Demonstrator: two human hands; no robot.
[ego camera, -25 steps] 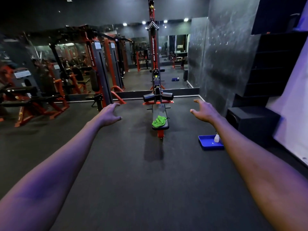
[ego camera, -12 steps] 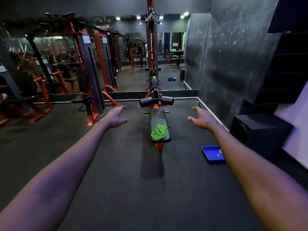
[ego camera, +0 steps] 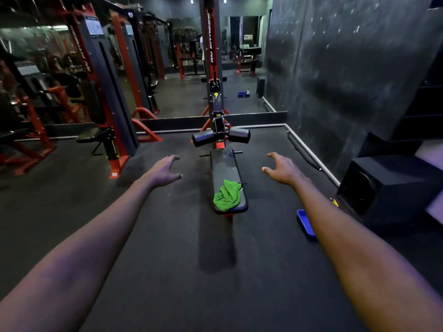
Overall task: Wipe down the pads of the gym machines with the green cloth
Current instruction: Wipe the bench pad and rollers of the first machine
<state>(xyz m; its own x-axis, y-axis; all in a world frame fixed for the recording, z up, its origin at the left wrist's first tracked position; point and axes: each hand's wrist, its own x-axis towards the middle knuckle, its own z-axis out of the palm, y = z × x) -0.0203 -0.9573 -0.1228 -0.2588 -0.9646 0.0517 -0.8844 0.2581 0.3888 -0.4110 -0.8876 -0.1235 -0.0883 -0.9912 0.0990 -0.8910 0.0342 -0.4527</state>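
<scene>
My left hand point(ego camera: 165, 171) and right hand point(ego camera: 284, 170) reach out at the middle of the frame, fingers spread and slightly bent, holding nothing and touching nothing. The green cloth point(ego camera: 227, 195) lies crumpled between them and a little lower in the frame, apart from both hands, on the near end of the long black bench pad point(ego camera: 224, 165). That pad runs up the centre towards two black roller pads point(ego camera: 203, 137), one on each side of the machine's post.

The tall red and dark column point(ego camera: 212, 39) above the rollers carries white vertical lettering that seems to read "RN FITNESS". Similar lettering runs down the red frame of the machine point(ego camera: 85, 53) at upper left, beside a white label too small to read.

At lower right, partly behind my right forearm, a blue tray point(ego camera: 305, 226) sits on the floor, with a large black box point(ego camera: 388, 188) beside it. The floor point(ego camera: 167, 259) is dark matting. A mirror point(ego camera: 182, 68) fills the far wall and reflects more red and black machines, and a dark, scuffed wall point(ego camera: 335, 68) closes the right side.
</scene>
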